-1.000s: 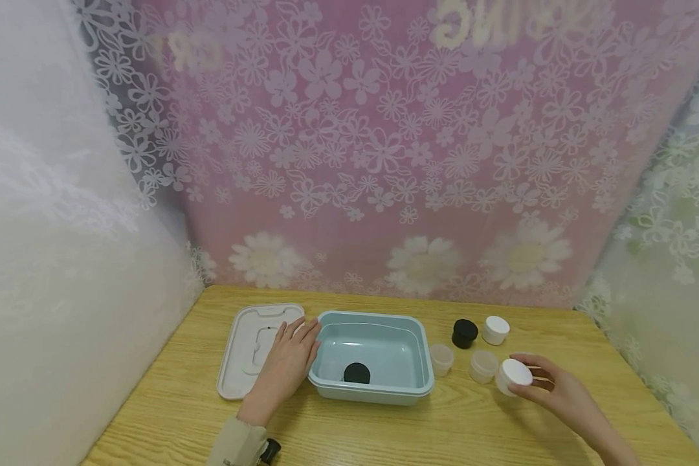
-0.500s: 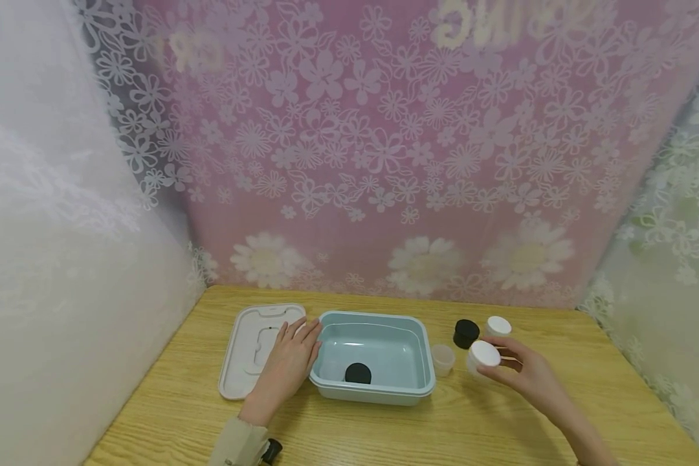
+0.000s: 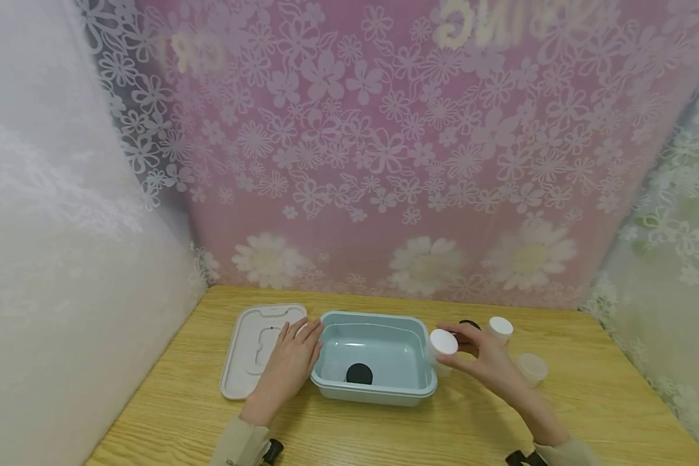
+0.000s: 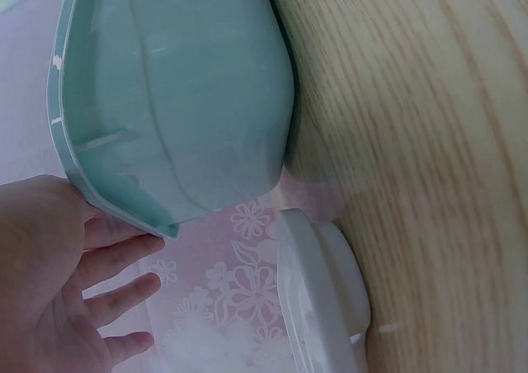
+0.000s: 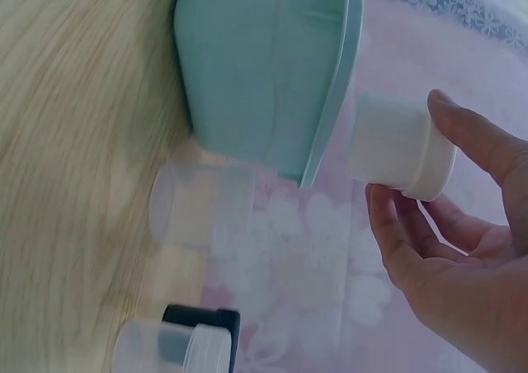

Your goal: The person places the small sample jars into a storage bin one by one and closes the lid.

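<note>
My right hand point(image 3: 486, 362) holds a small white-lidded jar point(image 3: 443, 343) between thumb and fingers. In the right wrist view this jar point(image 5: 400, 146) is off the table, close beside the rim of the light-blue plastic box point(image 5: 264, 68). My left hand point(image 3: 291, 359) lies at the left rim of the box point(image 3: 378, 391), its fingers extended; the left wrist view shows them at the rim's corner point(image 4: 124, 212). Inside the box, near its front wall, is a black round-topped jar point(image 3: 359, 374).
Left of the box lies a pale grey lid point(image 3: 244, 349), partly under my left hand. A white-lidded jar point(image 3: 501, 329), a half-hidden black jar point(image 3: 469, 323) and a translucent jar point(image 3: 532, 369) stand at right. Another translucent jar point(image 5: 202, 204) is beside the box.
My right hand has carried the white-lidded jar leftward, from the right of the translucent jars to the box's right rim. My left hand has stayed in place.
</note>
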`<state>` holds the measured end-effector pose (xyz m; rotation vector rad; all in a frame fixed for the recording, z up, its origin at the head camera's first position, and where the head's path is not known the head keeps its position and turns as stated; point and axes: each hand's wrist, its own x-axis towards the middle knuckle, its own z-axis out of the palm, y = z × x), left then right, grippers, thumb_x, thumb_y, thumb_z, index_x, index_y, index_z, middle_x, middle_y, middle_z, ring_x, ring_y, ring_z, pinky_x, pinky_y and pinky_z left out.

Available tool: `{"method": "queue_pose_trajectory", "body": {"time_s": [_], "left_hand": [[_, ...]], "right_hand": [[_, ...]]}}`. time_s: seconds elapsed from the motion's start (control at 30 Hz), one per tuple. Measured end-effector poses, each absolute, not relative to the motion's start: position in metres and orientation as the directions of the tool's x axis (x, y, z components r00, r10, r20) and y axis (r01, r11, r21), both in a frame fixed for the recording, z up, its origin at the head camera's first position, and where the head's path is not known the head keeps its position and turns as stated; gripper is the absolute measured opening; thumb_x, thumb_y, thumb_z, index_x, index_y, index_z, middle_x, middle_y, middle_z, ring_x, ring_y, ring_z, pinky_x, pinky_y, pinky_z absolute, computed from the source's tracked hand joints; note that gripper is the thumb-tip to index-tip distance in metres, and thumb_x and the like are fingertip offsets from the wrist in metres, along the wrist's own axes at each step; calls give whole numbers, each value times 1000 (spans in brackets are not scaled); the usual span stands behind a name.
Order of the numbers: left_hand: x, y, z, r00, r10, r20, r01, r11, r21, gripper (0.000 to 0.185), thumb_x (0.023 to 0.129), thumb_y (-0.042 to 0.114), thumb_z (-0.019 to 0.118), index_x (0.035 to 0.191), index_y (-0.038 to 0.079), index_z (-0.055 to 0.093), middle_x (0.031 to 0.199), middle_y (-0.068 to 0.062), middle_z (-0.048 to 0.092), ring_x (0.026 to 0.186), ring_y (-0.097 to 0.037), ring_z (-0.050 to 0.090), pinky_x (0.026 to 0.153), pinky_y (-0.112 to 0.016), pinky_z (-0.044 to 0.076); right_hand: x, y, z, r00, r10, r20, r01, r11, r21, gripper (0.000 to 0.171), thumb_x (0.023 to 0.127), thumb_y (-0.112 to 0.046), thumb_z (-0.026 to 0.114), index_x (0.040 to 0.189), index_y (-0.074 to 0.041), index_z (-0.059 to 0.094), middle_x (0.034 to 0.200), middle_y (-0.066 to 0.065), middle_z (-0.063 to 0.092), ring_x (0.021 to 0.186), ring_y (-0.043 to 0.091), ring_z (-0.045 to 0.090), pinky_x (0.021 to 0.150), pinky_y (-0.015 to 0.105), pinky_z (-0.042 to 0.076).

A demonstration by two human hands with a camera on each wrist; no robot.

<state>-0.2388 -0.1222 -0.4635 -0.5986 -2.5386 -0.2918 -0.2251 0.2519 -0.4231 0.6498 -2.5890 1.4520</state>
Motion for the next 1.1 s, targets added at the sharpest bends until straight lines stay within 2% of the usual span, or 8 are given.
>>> {"method": "queue_pose_trajectory", "body": {"time_s": [0.17,0.37,0.57,0.87,1.1], "left_hand": [[-239,-123,-464,-782,353,513,460,883,93,37,101,19,64,135,3,65,136,-11,64,134,-37,52,112,-61,39],[-239,-123,-464,-786,351,509,456,885,95,38,101,19,64,135,3,64,137,-11,64,134,-36,52,112,-60,39],[-239,-123,-464,-783,355,511,461,883,92,37,101,18,65,135,3,65,136,-11,64,134,-36,52,112,-61,39],[-239,-123,-464,-778,351,521,458,885,87,37,100,18,65,134,4,65,136,-11,64,133,-36,53,111,-60,39],[-239,-123,-464,-774,355,524,464,882,88,37,100,18,65,134,3,65,135,-11,64,133,-36,53,111,-60,39]], "right_hand": [[-230,235,-424,-900,-343,269,-404,424,-811,55,89,-21,80,138,-7,60,131,14,61,111,19,66,88,27,58],[-243,217,-429,-850,-435,297,-480,408,-776,54,87,-18,81,134,0,61,129,18,63,110,31,65,93,33,57],[-253,205,-431,-783,-560,271,-548,415,-726,52,88,-17,81,132,3,62,127,18,64,109,31,65,91,36,58],[-267,191,-430,-674,-716,184,-608,395,-689,47,85,-9,83,127,-1,64,124,13,64,111,31,64,91,34,58],[-272,181,-433,-653,-756,40,-586,471,-660,43,82,-1,82,122,-5,65,119,7,63,108,28,64,88,28,58]]}}
